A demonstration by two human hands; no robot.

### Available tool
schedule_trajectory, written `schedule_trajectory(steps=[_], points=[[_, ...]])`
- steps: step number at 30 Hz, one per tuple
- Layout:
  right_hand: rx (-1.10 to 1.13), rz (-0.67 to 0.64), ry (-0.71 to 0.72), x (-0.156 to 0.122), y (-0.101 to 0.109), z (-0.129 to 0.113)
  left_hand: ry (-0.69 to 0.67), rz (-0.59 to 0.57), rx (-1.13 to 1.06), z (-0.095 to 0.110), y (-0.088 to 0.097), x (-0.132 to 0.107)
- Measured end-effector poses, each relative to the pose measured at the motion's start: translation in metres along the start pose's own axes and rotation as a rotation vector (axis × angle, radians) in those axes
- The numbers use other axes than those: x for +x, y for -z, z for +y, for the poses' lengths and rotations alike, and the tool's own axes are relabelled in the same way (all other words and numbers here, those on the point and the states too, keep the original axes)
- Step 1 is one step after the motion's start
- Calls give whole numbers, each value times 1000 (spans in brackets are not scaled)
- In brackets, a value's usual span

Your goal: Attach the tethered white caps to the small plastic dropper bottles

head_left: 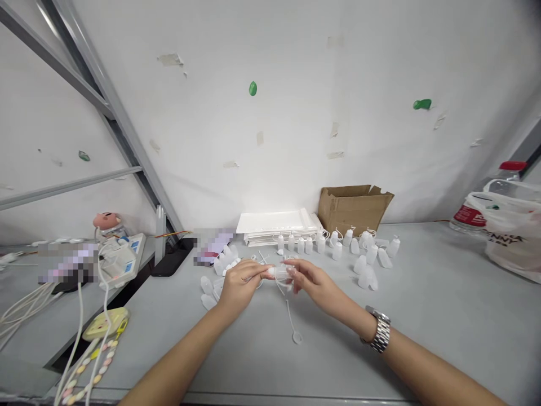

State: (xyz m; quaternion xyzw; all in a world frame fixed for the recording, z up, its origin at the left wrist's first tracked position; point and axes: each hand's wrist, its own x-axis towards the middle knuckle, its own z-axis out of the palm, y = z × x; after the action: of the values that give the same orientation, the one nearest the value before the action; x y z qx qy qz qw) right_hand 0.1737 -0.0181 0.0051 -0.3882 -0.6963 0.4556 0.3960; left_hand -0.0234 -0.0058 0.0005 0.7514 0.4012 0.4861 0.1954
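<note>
Between my two hands, a small translucent white bottle [279, 273] lies on its side above the grey table. The fingers of my left hand [243, 283] pinch its left end. My right hand [311, 282] has its fingers closed round the right end, and a thin white cord hangs beneath. Just in front, a loose white loop strap [297, 337] rests on the table. Left of my left hand lie several translucent white pieces [207, 285]. Behind my hands, a row of small white bottles [301, 245] stands upright. More bottles and clear pieces [367, 277] sit to the right.
A stack of white flat packs [279, 225] and an open cardboard box [353, 208] stand against the wall. At far right are a plastic bag [513, 237] and a red-capped bottle [465, 217]. Cables, a power strip [122, 262] and a yellow case [105, 323] lie left, beside a table gap.
</note>
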Motion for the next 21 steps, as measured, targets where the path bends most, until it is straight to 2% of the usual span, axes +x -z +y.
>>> schedule_trajectory(steps=[3, 5, 9, 12, 19, 21], points=[[-160, 39, 157, -3, 3, -3, 57, 24, -11, 1, -1, 0], [-191, 71, 172, -5, 2, -5, -4, 19, -13, 3, -1, 0], [-52, 33, 56, -5, -1, -7, -251, 18, 18, 7, 0, 0], [68, 15, -25, -3, -3, -7, -366, 30, 71, 8, 0, -1], [169, -29, -255, 2, -4, -6, -389, -32, 132, 2, -4, -4], [135, -30, -250, 2, -3, -4, -342, -24, 109, 0, -6, -3]])
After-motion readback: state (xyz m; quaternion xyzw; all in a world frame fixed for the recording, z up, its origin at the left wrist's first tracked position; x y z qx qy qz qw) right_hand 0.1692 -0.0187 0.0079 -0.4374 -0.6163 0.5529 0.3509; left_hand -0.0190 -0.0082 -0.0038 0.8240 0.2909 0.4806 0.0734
